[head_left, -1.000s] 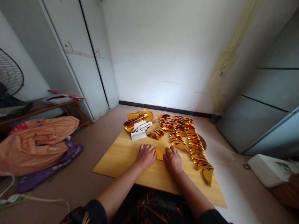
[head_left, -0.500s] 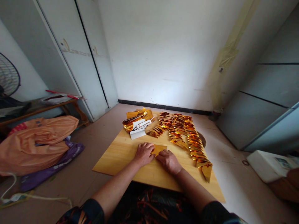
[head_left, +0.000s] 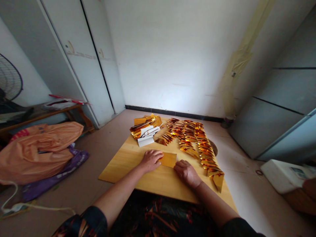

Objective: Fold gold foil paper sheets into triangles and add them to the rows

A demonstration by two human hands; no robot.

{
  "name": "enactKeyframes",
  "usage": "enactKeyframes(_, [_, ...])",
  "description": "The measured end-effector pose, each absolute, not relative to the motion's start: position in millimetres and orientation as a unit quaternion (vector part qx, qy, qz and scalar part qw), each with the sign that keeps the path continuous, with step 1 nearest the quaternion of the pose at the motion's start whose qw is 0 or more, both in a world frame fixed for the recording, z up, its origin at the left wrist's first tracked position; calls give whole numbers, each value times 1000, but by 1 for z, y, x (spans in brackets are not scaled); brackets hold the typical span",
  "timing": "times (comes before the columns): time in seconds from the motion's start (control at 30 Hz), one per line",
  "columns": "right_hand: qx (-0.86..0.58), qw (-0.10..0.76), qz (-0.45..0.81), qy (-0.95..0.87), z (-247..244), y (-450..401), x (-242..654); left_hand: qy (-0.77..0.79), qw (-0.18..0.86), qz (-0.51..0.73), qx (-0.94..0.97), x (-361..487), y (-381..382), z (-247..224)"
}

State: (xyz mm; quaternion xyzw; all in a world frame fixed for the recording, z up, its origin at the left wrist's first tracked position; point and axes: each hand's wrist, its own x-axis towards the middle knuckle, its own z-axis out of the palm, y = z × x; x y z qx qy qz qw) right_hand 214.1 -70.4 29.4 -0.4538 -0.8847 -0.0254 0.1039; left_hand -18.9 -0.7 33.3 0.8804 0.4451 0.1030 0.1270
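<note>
A folded piece of gold paper (head_left: 169, 160) lies flat on the wooden board (head_left: 118, 166) in front of me. My left hand (head_left: 150, 161) rests over its left end, fingers bent and closed on the paper, with the thumb side hidden. At the paper's lower right corner is my right hand (head_left: 186, 172), its fingers curled together; the hand covers whatever its fingertips may pinch. Rows of folded gold foil pieces (head_left: 206, 151) stand nested along the right side of the board. A smaller nested group (head_left: 165, 139) sits beyond the paper.
Loose gold and white sheets (head_left: 146, 141) are heaped at the board's far left. An orange bag (head_left: 39, 151) and a purple bag (head_left: 56, 177) lie on the floor at left, near a white cable (head_left: 49, 209). A white box (head_left: 287, 176) stands at right.
My right hand has slid right along the gold paper to its lower right corner, uncovering more of the sheet. My left hand has stayed at the left end.
</note>
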Motion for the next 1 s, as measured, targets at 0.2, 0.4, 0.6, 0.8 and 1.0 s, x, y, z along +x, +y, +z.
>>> enactKeyframes(0.2, [-466,87,-43,-880,33,-77,213,451,120,103,878,-20,0,27])
enactKeyframes(0.4, [-486,108,-54,-866,26,-77,210,473,101,121,867,-5,6,38])
enactKeyframes(0.6, [-470,135,-67,-870,24,-77,212,290,88,153,941,21,6,33])
enactKeyframes(0.8, [-479,152,-58,-862,20,-76,211,312,76,179,930,19,2,12])
enactKeyframes(1.0, [-610,185,-35,-770,30,-73,206,341,79,172,921,19,-6,23])
